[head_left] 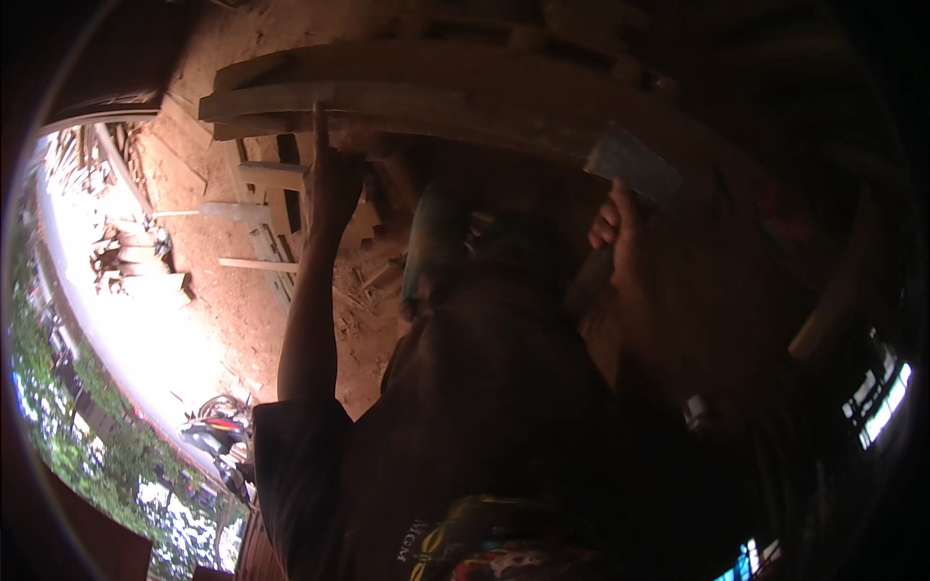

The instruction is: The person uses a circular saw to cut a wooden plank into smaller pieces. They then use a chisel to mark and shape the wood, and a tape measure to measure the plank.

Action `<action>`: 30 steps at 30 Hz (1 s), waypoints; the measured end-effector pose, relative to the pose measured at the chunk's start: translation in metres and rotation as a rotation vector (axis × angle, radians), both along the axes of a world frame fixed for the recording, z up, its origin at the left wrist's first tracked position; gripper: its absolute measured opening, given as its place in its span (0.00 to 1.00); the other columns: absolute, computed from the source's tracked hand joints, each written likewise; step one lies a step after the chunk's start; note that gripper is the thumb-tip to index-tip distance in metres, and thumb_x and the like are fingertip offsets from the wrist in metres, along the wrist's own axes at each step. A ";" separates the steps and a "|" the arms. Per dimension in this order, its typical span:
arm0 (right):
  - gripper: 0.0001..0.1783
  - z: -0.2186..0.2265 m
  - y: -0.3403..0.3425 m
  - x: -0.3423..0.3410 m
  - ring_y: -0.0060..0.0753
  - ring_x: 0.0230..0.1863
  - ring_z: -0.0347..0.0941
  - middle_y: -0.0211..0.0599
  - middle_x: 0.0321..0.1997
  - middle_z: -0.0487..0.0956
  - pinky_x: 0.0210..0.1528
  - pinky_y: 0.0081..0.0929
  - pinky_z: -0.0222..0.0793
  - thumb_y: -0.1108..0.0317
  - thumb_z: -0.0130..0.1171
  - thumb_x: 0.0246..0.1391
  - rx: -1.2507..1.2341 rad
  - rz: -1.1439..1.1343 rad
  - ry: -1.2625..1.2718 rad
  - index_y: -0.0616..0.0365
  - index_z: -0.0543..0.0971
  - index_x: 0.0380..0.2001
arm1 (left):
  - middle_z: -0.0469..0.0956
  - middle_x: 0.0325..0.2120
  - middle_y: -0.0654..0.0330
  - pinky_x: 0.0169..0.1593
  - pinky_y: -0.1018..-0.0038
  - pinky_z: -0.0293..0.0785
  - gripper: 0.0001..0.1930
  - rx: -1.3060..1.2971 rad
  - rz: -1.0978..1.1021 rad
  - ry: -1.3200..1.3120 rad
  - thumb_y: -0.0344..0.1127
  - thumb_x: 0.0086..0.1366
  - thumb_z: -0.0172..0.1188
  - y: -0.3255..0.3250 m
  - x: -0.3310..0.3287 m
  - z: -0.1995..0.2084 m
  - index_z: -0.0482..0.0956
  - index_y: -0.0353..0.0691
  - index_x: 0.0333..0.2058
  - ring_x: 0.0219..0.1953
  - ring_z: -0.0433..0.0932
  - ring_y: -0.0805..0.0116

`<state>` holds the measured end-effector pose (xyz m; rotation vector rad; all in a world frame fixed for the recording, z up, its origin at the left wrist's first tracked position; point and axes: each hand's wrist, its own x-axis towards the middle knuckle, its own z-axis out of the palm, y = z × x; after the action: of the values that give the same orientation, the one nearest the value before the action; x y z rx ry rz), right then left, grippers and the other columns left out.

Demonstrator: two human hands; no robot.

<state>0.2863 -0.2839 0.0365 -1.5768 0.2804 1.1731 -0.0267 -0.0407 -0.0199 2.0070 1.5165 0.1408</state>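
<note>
A long wooden plank (407, 101) lies across the far side, stacked with other boards. My left hand (334, 182) is at its near edge, toward the plank's left end. One digit stretches over the plank's face, while the other fingers are lost in shadow below the edge; the hand appears to grip it. On the right, my right hand (620, 221) is closed around a tool with a broad, flat, grey rectangular blade (635, 167). One finger reaches up against the blade, which is raised close to the plank's near side. The tool's lower part is dark, its exact kind unclear.
Wood offcuts (271, 174) and narrow sticks lie on the brown dirt ground (223, 320) below the plank. Farther left, a scrap pile (140, 257) sits in bright sunlight. A motorcycle (218, 436) stands at the lower left. Deep shadow covers the right side.
</note>
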 end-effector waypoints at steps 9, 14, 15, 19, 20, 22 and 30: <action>0.16 0.013 0.101 -0.070 0.16 0.18 0.62 0.19 0.22 0.67 0.22 0.25 0.62 0.55 0.69 0.69 0.108 0.302 -0.155 0.50 0.74 0.36 | 0.77 0.23 0.60 0.40 0.66 0.79 0.54 -0.093 0.081 -0.143 0.32 0.66 0.74 -0.029 -0.085 -0.030 0.47 0.47 0.82 0.26 0.77 0.67; 0.18 0.013 0.074 -0.056 0.14 0.19 0.63 0.19 0.21 0.66 0.22 0.24 0.62 0.54 0.70 0.68 0.038 -0.032 -0.242 0.51 0.73 0.35 | 0.74 0.25 0.61 0.37 0.71 0.75 0.49 -0.226 0.098 -0.236 0.30 0.65 0.75 -0.054 -0.111 -0.042 0.58 0.47 0.80 0.27 0.72 0.72; 0.18 0.010 0.073 -0.057 0.14 0.19 0.63 0.19 0.21 0.66 0.22 0.24 0.62 0.54 0.70 0.68 0.041 -0.048 -0.239 0.51 0.73 0.35 | 0.77 0.29 0.59 0.37 0.70 0.76 0.47 -0.244 0.065 -0.187 0.31 0.65 0.75 -0.060 -0.115 -0.043 0.60 0.48 0.79 0.30 0.74 0.72; 0.17 -0.006 0.092 -0.068 0.15 0.19 0.64 0.19 0.21 0.67 0.21 0.24 0.63 0.54 0.70 0.69 0.158 0.016 -0.231 0.51 0.75 0.36 | 0.83 0.37 0.52 0.40 0.67 0.79 0.45 -0.282 0.022 -0.166 0.37 0.65 0.77 -0.066 -0.109 -0.041 0.64 0.48 0.77 0.34 0.80 0.67; 0.17 -0.007 0.093 -0.070 0.15 0.19 0.64 0.20 0.21 0.67 0.21 0.25 0.63 0.55 0.70 0.69 0.153 0.045 -0.264 0.53 0.75 0.37 | 0.84 0.38 0.51 0.41 0.66 0.80 0.45 -0.270 -0.004 -0.153 0.38 0.65 0.77 -0.067 -0.110 -0.042 0.64 0.48 0.77 0.35 0.81 0.65; 0.17 -0.007 0.095 -0.074 0.15 0.19 0.64 0.20 0.21 0.68 0.21 0.25 0.64 0.55 0.69 0.69 0.147 0.100 -0.326 0.56 0.77 0.40 | 0.84 0.40 0.48 0.42 0.64 0.80 0.44 -0.295 -0.004 -0.151 0.39 0.65 0.77 -0.070 -0.115 -0.045 0.65 0.47 0.77 0.36 0.82 0.61; 0.18 -0.034 0.093 -0.089 0.16 0.20 0.69 0.25 0.27 0.75 0.21 0.23 0.67 0.61 0.67 0.71 0.165 0.175 -0.641 0.65 0.76 0.51 | 0.84 0.49 0.42 0.49 0.59 0.81 0.42 -0.238 -0.098 -0.115 0.38 0.66 0.76 -0.063 -0.109 -0.034 0.66 0.44 0.75 0.45 0.86 0.52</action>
<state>0.1972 -0.1904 0.0026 -1.7606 -0.3701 0.7380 -0.1356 -0.1035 -0.0539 1.8465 1.2964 0.0334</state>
